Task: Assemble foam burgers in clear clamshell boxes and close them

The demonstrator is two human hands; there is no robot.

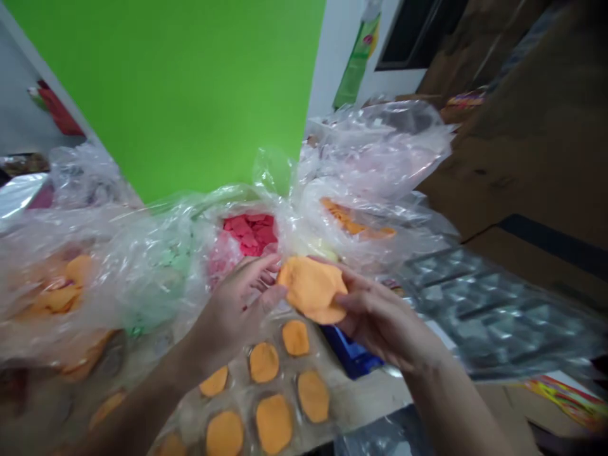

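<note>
A flat, uneven orange clay-like piece (313, 288) is held up in front of me. My right hand (373, 310) grips its right side, thumb on the front and fingers behind. At its left edge is my left hand (249, 288), its thumb and curled fingertips touching the rim. Below lies a clear plastic tray (285, 380) whose square compartments hold several orange pieces (274, 423). Part of that tray is hidden by my left forearm. A blue object (351, 354) sits under my right hand.
Clear plastic bags stand behind, holding red pieces (251, 233), orange pieces (354, 218) and pale green material (166, 272). Another bag with orange pieces (64, 294) is at left. Stacked clear trays (479, 304) lie at right beside cardboard (532, 171). A green panel (190, 95) rises behind.
</note>
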